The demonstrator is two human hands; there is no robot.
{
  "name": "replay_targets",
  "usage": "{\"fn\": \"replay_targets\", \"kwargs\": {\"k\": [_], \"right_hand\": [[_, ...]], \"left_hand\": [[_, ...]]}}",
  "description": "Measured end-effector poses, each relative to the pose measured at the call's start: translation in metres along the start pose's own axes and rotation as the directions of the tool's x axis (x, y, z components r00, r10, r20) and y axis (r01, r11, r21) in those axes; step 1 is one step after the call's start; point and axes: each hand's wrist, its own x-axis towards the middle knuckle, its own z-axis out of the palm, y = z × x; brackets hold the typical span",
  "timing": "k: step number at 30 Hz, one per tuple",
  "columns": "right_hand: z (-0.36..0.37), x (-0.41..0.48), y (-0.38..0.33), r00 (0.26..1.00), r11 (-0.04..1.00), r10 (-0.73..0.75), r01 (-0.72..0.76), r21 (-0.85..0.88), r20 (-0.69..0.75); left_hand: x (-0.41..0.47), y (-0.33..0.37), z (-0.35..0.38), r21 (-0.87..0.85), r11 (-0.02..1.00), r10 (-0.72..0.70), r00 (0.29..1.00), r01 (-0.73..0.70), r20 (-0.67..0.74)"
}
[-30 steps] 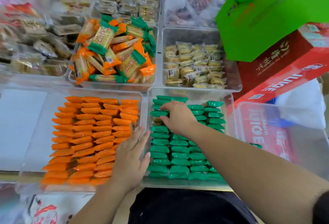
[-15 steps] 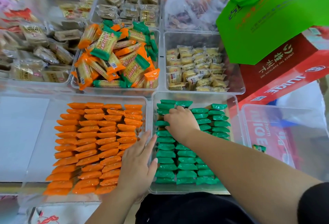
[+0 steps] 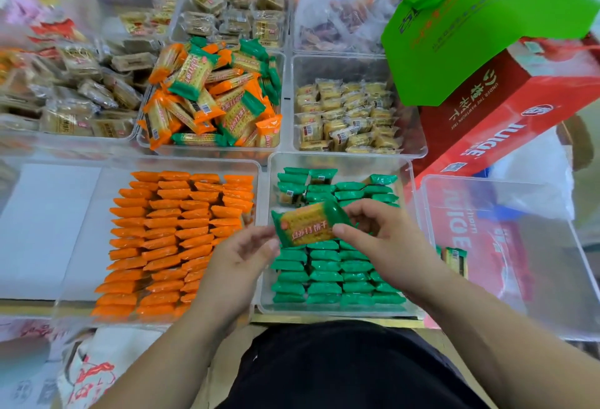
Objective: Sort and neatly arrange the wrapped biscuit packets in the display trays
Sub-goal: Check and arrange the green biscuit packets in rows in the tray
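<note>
A green-ended biscuit packet (image 3: 308, 225) is held flat above the clear tray (image 3: 337, 162) of green packets (image 3: 324, 275), which stand in neat rows. My right hand (image 3: 383, 239) pinches the packet's right end. My left hand (image 3: 240, 254) is at the packet's left end, fingertips at its edge. To the left, a second clear tray (image 3: 87, 214) holds orange packets (image 3: 175, 233) in rows. Behind them a tray (image 3: 207, 149) has mixed orange and green packets (image 3: 211, 97) in a loose heap.
A tray of small yellow-wrapped biscuits (image 3: 347, 116) sits behind the green tray. A red juice carton (image 3: 506, 116) and a green bag (image 3: 480, 28) lie at the right. A clear tray (image 3: 506, 246) at the right holds a couple of green packets (image 3: 456, 259). More snack trays fill the back.
My right hand lifted a green packet out of the green tray's rows. My left hand moved from the tray's edge up to the packet's left end.
</note>
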Motion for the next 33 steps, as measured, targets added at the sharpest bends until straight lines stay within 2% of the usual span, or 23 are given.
{"fn": "replay_targets", "kwargs": {"k": [3,5,7,9,11,13,15,17,20,22,25,29,33], "right_hand": [[-0.004,-0.028,-0.004,0.999,0.972,0.030,-0.038,0.232,0.035],[-0.009,-0.039,-0.009,0.997,0.945,0.050,-0.065,0.321,0.056],[-0.014,-0.046,-0.014,0.998,0.935,0.051,-0.060,0.349,0.034],[-0.017,-0.049,-0.015,0.997,0.928,0.054,-0.028,0.373,-0.059],[-0.020,-0.051,-0.014,0.989,0.913,0.057,0.003,0.408,-0.135],[-0.021,-0.054,-0.011,0.986,0.891,0.076,-0.001,0.453,-0.146],[-0.024,-0.056,-0.005,0.989,0.860,0.106,-0.038,0.509,-0.106],[-0.025,-0.056,0.003,0.988,0.813,0.152,-0.117,0.570,-0.015],[-0.019,-0.055,0.016,0.957,0.614,0.212,-0.287,0.735,0.197],[-0.012,-0.055,0.021,0.936,0.500,0.210,-0.352,0.791,0.284],[-0.008,-0.055,0.020,0.927,0.431,0.181,-0.374,0.821,0.327],[-0.013,-0.057,0.011,0.941,0.454,0.112,-0.335,0.826,0.320],[-0.016,-0.058,0.007,0.951,0.517,0.138,-0.307,0.799,0.276]], "left_hand": [[-0.017,0.016,0.002,-0.104,0.994,0.015,0.999,-0.020,-0.043],[-0.026,0.024,0.004,-0.154,0.987,0.039,0.997,-0.048,-0.063],[-0.033,0.031,0.005,-0.178,0.983,0.038,0.998,-0.048,-0.058],[-0.039,0.035,0.005,-0.186,0.982,0.027,0.999,-0.032,-0.033],[-0.043,0.039,0.005,-0.217,0.976,0.027,0.999,-0.022,0.021],[-0.047,0.043,0.005,-0.264,0.964,0.038,0.995,-0.012,0.094],[-0.051,0.048,0.004,-0.308,0.951,0.061,0.985,-0.009,0.158],[-0.055,0.053,0.004,-0.340,0.940,0.094,0.982,-0.033,0.165],[-0.062,0.059,0.006,-0.370,0.925,0.130,0.986,-0.084,0.101],[-0.065,0.061,0.009,-0.384,0.918,0.137,0.988,-0.101,0.068],[-0.062,0.056,0.008,-0.418,0.905,0.112,0.993,-0.083,0.045],[-0.054,0.044,0.003,-0.502,0.865,0.011,0.999,0.007,0.032],[-0.056,0.037,0.002,-0.521,0.851,-0.026,0.996,0.068,0.087]]}}
